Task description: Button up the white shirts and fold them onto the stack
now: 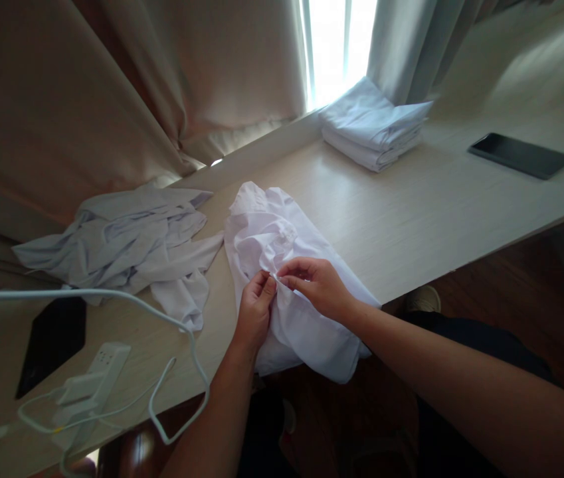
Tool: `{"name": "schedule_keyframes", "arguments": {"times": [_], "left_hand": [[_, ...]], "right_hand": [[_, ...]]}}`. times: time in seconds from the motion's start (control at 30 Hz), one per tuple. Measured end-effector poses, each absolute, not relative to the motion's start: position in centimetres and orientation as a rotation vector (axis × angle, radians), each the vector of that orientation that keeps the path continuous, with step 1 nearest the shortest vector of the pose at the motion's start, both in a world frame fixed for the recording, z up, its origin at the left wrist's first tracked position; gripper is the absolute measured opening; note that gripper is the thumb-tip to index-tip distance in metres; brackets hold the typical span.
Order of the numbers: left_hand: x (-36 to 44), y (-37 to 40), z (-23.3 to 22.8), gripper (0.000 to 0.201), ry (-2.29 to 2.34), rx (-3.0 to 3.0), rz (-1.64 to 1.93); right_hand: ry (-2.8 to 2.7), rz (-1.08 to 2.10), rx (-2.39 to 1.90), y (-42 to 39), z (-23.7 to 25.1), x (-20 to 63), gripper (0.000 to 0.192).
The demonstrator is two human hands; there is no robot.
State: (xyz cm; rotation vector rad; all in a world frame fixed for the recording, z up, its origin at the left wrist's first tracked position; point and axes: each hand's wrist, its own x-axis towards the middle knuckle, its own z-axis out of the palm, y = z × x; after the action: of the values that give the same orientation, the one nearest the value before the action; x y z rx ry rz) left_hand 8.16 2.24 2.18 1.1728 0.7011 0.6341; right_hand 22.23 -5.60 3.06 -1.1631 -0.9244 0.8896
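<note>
Centrally, at the near edge of a pale wooden table point(411, 219), a person's left hand point(254, 312) and right hand point(317, 284) each pinch a fold of a crumpled white shirt point(282, 252), fingertips nearly touching. A heap of white garments point(127, 245) lies at middle left, a folded stack point(374, 126) at upper centre, a dark phone point(521, 155) at upper right, and a white power strip point(92, 382) with cable at lower left.

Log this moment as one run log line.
left hand: pinching white shirt | right hand: pinching same shirt | shirt: crumpled at table edge | folded stack: far side
</note>
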Motion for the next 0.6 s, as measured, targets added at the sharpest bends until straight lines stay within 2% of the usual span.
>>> {"name": "schedule_keyframes", "arguments": {"times": [0.6], "left_hand": [[8.50, 1.90, 2.27, 0.032, 0.659, 1.099, 0.647]], "right_hand": [[-0.970, 0.802, -1.189, -5.56, 2.79, 22.05, 0.015]]}}
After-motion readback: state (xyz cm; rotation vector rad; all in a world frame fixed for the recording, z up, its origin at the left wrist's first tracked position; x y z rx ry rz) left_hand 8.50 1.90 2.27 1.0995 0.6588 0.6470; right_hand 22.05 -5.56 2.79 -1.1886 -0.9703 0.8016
